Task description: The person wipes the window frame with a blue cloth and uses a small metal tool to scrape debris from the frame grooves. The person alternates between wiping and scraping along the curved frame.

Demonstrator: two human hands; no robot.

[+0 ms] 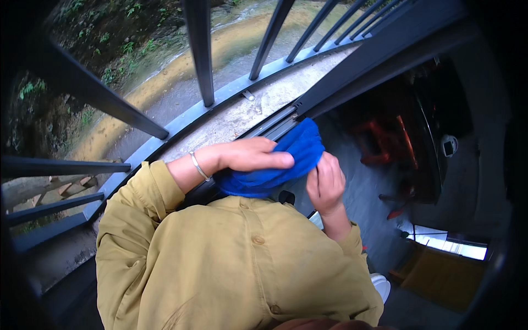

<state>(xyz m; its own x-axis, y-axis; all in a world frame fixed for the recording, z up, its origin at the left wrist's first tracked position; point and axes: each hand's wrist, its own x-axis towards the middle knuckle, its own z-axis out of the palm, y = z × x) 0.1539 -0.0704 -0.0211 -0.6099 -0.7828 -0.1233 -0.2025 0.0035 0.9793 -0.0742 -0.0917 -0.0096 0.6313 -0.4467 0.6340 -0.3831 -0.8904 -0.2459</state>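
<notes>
A bright blue cloth (303, 142) is bunched in front of my chest, by the sill end of a dark metal window frame. My left hand (255, 156) grips it from the left, its thumb lying over the folds and its other fingertips hidden. A silver-coloured bangle (199, 166) circles that wrist. On the cloth's right edge, my right hand (326, 183) has its fingers curled tight around the fabric. Just beyond the cloth runs the window's sliding track (274, 126), partly covered by the cloth and the left hand.
Dark metal bars (202, 53) rise from a curved rail (231, 91) outside the rough concrete sill (272, 88). A dark window sash (371, 62) slants up to the right. Indoors are a red stool (373, 142) and a white round object (449, 145) on a dark surface.
</notes>
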